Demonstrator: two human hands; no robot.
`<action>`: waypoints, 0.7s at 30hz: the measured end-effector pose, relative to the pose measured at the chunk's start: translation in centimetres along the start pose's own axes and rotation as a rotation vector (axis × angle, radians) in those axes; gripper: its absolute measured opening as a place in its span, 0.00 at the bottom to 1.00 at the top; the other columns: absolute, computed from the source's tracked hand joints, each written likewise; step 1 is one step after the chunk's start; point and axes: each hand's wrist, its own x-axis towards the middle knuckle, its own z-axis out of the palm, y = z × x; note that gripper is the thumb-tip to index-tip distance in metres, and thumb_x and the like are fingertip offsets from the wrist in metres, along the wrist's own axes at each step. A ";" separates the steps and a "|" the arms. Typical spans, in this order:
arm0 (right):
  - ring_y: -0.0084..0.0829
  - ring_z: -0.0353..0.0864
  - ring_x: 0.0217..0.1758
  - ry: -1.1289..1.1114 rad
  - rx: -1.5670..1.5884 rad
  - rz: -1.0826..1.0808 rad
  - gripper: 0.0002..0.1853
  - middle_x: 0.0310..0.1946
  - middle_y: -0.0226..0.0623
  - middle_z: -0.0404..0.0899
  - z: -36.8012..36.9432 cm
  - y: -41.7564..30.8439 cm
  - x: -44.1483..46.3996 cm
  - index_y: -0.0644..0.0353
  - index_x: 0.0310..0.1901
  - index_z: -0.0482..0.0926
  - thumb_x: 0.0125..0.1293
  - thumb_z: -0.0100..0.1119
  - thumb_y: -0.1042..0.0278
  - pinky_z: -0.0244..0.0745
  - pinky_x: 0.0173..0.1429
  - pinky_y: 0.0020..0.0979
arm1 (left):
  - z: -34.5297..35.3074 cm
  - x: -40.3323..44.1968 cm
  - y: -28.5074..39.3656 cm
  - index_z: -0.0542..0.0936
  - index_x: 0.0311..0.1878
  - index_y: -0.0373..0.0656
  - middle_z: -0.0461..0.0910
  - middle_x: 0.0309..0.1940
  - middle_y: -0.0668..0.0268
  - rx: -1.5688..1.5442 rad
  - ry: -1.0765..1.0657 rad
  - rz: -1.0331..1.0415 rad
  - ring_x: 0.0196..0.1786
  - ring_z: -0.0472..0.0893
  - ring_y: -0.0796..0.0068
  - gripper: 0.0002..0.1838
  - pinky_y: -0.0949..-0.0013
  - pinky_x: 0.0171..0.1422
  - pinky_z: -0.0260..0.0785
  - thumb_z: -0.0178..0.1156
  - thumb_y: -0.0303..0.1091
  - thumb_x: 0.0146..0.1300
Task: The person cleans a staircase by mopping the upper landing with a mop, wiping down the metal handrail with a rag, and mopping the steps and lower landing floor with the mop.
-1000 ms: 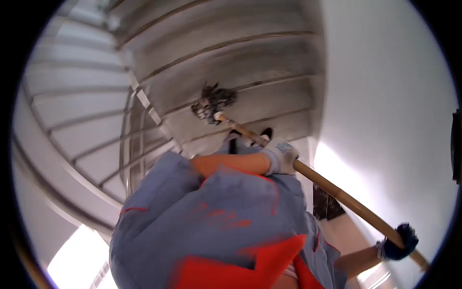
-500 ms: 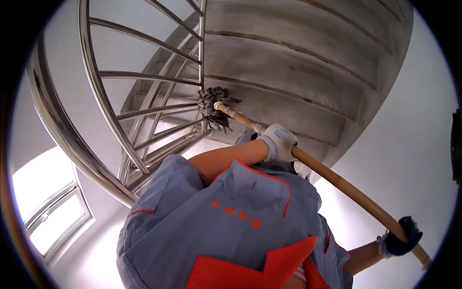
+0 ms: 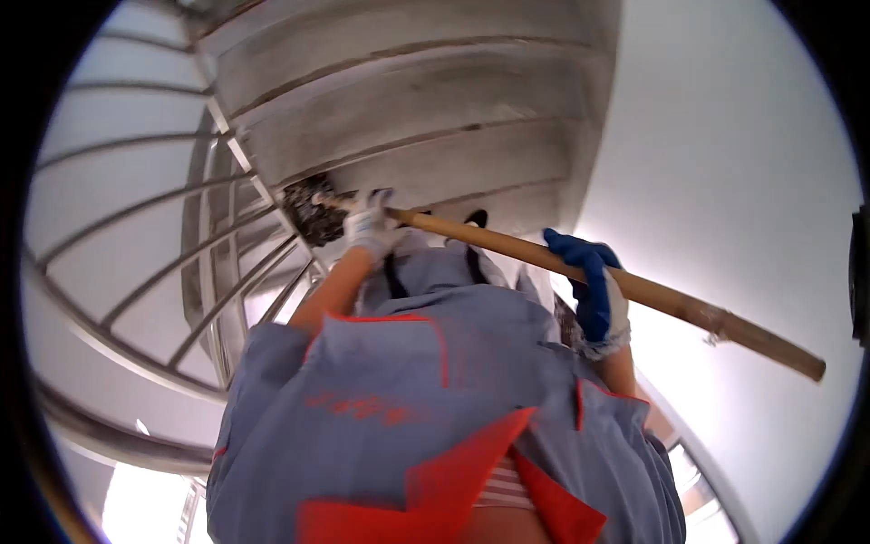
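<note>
A mop with a long bamboo handle [image 3: 507, 243] slants across the view, its far end out to the right. Its dark grey strand head [image 3: 308, 222] rests on a concrete step by the railing. Around the handle, close to the mop head, my left hand [image 3: 367, 222] is closed in a glove with a white back. Further along the handle is my right hand [image 3: 594, 286], also gloved, blue and white, with its fingers around the bamboo. One blue fingertip sticks out above the handle.
Curved concrete steps [image 3: 417, 100] rise ahead. A metal railing [image 3: 227, 136] borders them on the left, a white wall [image 3: 725, 163] on the right. A dark shoe tip [image 3: 478, 218] shows beneath the handle, in front of my grey work jacket [image 3: 381, 363].
My right hand has come inward, with more handle now sticking out beyond it. The handle lies flatter, and the mop head and my left hand appear further left as the view has turned.
</note>
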 end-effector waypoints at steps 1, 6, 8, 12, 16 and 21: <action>0.47 0.75 0.61 0.022 0.018 -0.021 0.12 0.48 0.52 0.79 -0.5 1.1 0.2 0.65 0.39 0.74 0.73 0.45 0.65 0.67 0.64 0.37 | -1.1 0.3 -0.2 0.66 0.66 0.47 0.70 0.59 0.56 -0.055 -0.097 -0.107 0.61 0.71 0.54 0.51 0.62 0.66 0.65 0.73 0.56 0.37; 0.49 0.75 0.60 0.053 0.244 -0.131 0.13 0.45 0.52 0.79 -1.4 3.8 -0.8 0.66 0.37 0.72 0.74 0.44 0.64 0.63 0.69 0.46 | -2.3 -0.3 -2.9 0.61 0.69 0.48 0.68 0.62 0.53 0.040 -0.414 -0.360 0.64 0.70 0.52 0.50 0.59 0.68 0.64 0.71 0.52 0.42; 0.50 0.75 0.60 0.112 0.291 -0.072 0.13 0.44 0.52 0.79 -1.5 3.8 -1.5 0.66 0.38 0.73 0.74 0.45 0.63 0.63 0.69 0.48 | -2.2 -0.3 -3.4 0.60 0.70 0.48 0.67 0.63 0.52 0.084 -0.493 -0.370 0.64 0.70 0.53 0.49 0.59 0.67 0.64 0.70 0.51 0.43; 0.49 0.74 0.61 0.116 0.412 -0.081 0.11 0.46 0.53 0.79 -2.3 5.9 -3.2 0.67 0.40 0.74 0.72 0.47 0.67 0.62 0.70 0.49 | 0.3 -0.2 -4.7 0.59 0.71 0.49 0.65 0.64 0.51 0.116 -0.567 -0.308 0.64 0.70 0.52 0.50 0.57 0.66 0.65 0.69 0.50 0.44; 0.48 0.74 0.61 0.094 0.437 -0.069 0.11 0.46 0.52 0.79 -3.8 7.1 -3.1 0.66 0.40 0.75 0.72 0.48 0.66 0.62 0.70 0.49 | 2.3 1.1 -1.8 0.61 0.70 0.54 0.63 0.66 0.51 0.217 -0.570 -0.350 0.64 0.70 0.50 0.50 0.55 0.66 0.66 0.71 0.53 0.42; 0.51 0.71 0.64 0.068 0.416 0.006 0.13 0.47 0.50 0.78 -5.6 8.1 -3.5 0.64 0.40 0.74 0.74 0.48 0.61 0.59 0.71 0.53 | 5.3 1.4 -2.6 0.66 0.65 0.61 0.60 0.68 0.53 0.211 -0.526 -0.419 0.64 0.71 0.48 0.45 0.54 0.65 0.68 0.74 0.52 0.40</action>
